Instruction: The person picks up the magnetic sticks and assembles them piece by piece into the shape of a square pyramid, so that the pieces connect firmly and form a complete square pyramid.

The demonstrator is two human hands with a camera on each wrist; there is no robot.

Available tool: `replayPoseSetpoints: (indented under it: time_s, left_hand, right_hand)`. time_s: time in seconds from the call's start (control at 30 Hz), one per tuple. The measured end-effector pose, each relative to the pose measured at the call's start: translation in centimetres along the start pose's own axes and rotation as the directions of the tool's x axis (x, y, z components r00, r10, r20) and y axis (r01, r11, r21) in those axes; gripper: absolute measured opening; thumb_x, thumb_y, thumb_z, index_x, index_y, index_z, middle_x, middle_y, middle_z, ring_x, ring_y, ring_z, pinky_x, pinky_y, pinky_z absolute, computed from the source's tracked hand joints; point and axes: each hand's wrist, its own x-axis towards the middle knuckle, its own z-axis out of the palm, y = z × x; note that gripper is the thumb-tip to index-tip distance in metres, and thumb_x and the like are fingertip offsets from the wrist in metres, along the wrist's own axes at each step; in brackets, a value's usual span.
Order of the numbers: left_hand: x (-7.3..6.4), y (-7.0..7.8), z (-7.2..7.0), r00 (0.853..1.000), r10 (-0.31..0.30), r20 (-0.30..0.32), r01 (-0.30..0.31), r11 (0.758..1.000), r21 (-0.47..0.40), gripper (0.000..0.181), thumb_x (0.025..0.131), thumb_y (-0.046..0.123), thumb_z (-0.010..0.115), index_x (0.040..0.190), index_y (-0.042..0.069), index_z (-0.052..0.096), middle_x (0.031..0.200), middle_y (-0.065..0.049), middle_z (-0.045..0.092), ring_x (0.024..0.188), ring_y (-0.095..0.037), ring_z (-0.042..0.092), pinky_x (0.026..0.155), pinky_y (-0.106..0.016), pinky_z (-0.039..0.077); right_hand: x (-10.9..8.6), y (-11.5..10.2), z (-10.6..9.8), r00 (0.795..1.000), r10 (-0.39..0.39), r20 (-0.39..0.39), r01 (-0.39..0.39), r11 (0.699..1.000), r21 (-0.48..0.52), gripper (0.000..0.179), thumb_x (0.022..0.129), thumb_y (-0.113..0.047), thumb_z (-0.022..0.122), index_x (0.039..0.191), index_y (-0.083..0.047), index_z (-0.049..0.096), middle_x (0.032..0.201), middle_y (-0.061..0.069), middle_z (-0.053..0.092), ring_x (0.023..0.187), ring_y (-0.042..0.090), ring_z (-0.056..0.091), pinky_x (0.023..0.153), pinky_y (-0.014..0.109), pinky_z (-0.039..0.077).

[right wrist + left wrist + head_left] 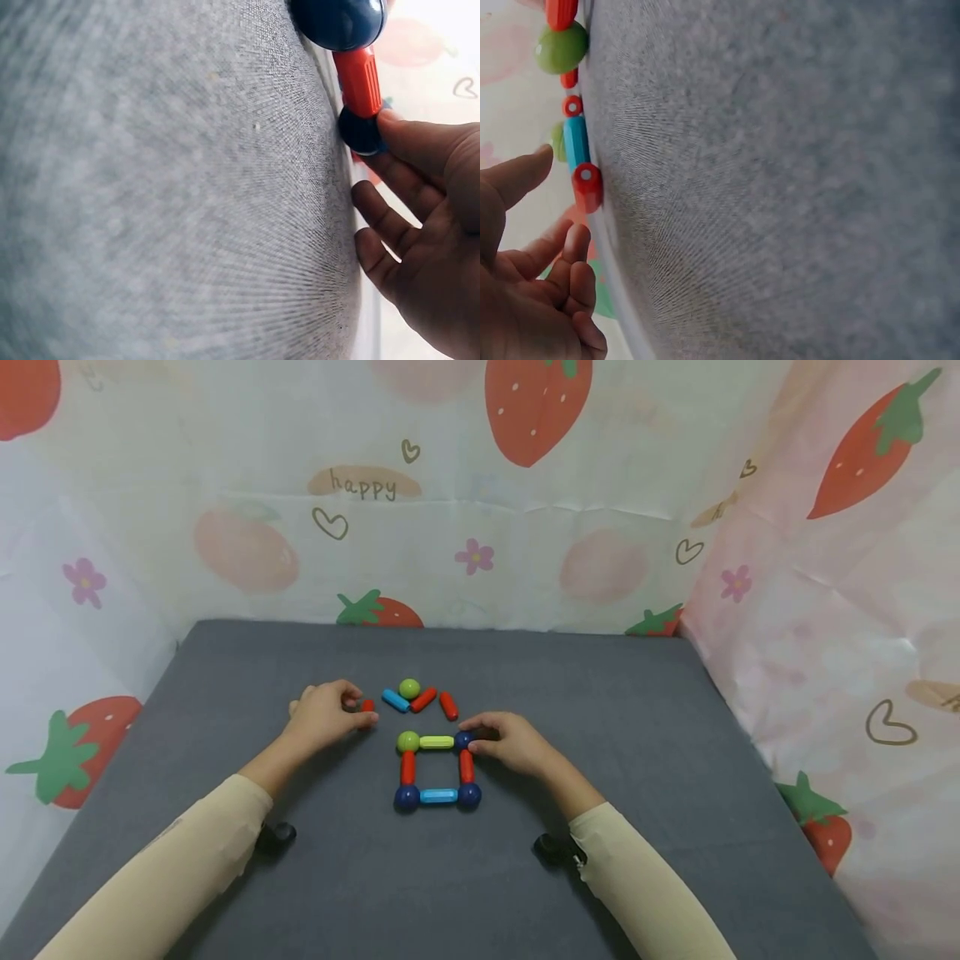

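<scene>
On the grey cloth lies a square of magnetic rods and balls. Its far side is a yellow-green rod [437,742], its near side a light blue rod [438,796], with red rods [408,768] at left and right. One corner is a green ball [408,741]; the others are dark blue balls. My right hand [513,743] pinches the far right dark blue ball [360,131] between thumb and forefinger. My left hand [324,714] reaches around a loose red rod [367,705], thumb and fingers spread apart beside it in the left wrist view.
Beyond the square lie a loose light blue rod [395,700], a green ball [409,688] and two red rods [448,706]. A strawberry-print curtain [525,568] hangs behind the table [600,685]. Black wrist devices [276,838] hang under both sleeves.
</scene>
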Motion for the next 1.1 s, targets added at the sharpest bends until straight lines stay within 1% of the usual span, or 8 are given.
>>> replayPoseSetpoints:
  time_s: [0.13,0.27,0.43,0.53,0.7,0.83,0.97,1.1]
  left_hand:
    - [0.6,-0.3,0.3,1.000,-0.012,0.011,0.012,1.000,0.023,0.054,0.091,0.045,0.076,0.125,0.005,0.064,0.110,-0.010,0.065,0.105,-0.033,0.049,0.089,-0.052,0.030]
    - [1.1,-0.4,0.7,1.000,-0.027,0.015,0.026,0.997,0.068,0.052,0.089,0.046,0.077,0.117,0.003,0.066,0.103,-0.011,0.068,0.101,-0.034,0.054,0.091,-0.056,0.029]
    - [1.4,-0.3,1.1,0.999,-0.044,0.005,0.043,0.993,0.113,0.046,0.089,0.043,0.077,0.110,0.003,0.070,0.102,-0.012,0.071,0.097,-0.034,0.059,0.093,-0.060,0.029]
    - [1.4,0.0,1.1,0.999,-0.039,-0.008,0.040,0.992,0.119,0.040,0.089,0.039,0.077,0.108,0.004,0.072,0.103,-0.012,0.071,0.095,-0.034,0.059,0.092,-0.060,0.029]
    - [1.3,0.3,0.9,1.000,-0.011,-0.025,0.014,0.991,0.132,0.030,0.091,0.034,0.076,0.106,0.008,0.074,0.101,-0.011,0.071,0.093,-0.033,0.059,0.089,-0.059,0.030]
    - [1.0,0.3,0.8,0.999,0.009,-0.039,-0.005,0.994,0.106,0.025,0.092,0.032,0.075,0.104,0.010,0.074,0.099,-0.010,0.072,0.091,-0.032,0.060,0.087,-0.057,0.030]
    - [0.6,0.2,0.6,0.998,0.015,-0.059,-0.011,0.998,0.067,0.025,0.092,0.032,0.075,0.106,0.011,0.072,0.098,-0.009,0.072,0.090,-0.030,0.060,0.086,-0.055,0.029]
    - [0.1,0.6,0.2,0.997,0.021,-0.072,-0.019,0.999,0.030,0.025,0.093,0.031,0.076,0.107,0.011,0.071,0.098,-0.008,0.072,0.093,-0.029,0.060,0.087,-0.054,0.029]
  right_hand:
    - [0.0,0.0,0.0,1.000,0.002,-0.002,-0.002,1.000,0.009,0.032,0.098,-0.021,0.071,0.130,-0.020,0.071,0.130,-0.002,0.067,0.120,0.018,0.061,0.104,0.043,0.049]
    - [0.1,0.2,0.2,1.000,-0.002,-0.009,0.002,1.000,0.005,0.031,0.098,-0.021,0.071,0.129,-0.022,0.071,0.131,-0.002,0.067,0.121,0.018,0.060,0.105,0.043,0.048]
    - [0.2,0.4,0.3,1.000,-0.005,-0.011,0.005,1.000,-0.004,0.031,0.099,-0.023,0.071,0.129,-0.023,0.071,0.131,-0.003,0.067,0.123,0.018,0.059,0.106,0.043,0.047]
    - [0.2,0.4,0.3,1.000,-0.001,-0.016,0.001,1.000,-0.004,0.030,0.098,-0.023,0.071,0.129,-0.023,0.072,0.131,-0.003,0.067,0.123,0.018,0.059,0.106,0.044,0.047]
    - [0.2,0.2,0.2,1.000,0.017,-0.016,-0.017,1.000,0.007,0.030,0.098,-0.024,0.072,0.128,-0.024,0.072,0.129,-0.004,0.068,0.121,0.017,0.059,0.106,0.044,0.047]
    - [0.1,0.0,0.2,1.000,0.022,-0.011,-0.022,1.000,0.012,0.029,0.098,-0.024,0.072,0.127,-0.024,0.072,0.129,-0.004,0.068,0.121,0.017,0.059,0.106,0.044,0.047]
    - [0.1,-0.1,0.2,1.000,0.023,-0.011,-0.023,1.000,0.006,0.030,0.098,-0.023,0.072,0.128,-0.024,0.072,0.130,-0.003,0.068,0.123,0.018,0.059,0.106,0.043,0.047]
    - [0.0,0.0,0.1,0.999,0.028,-0.017,-0.028,1.000,0.004,0.030,0.098,-0.022,0.072,0.128,-0.024,0.072,0.131,-0.003,0.067,0.125,0.019,0.058,0.108,0.044,0.046]
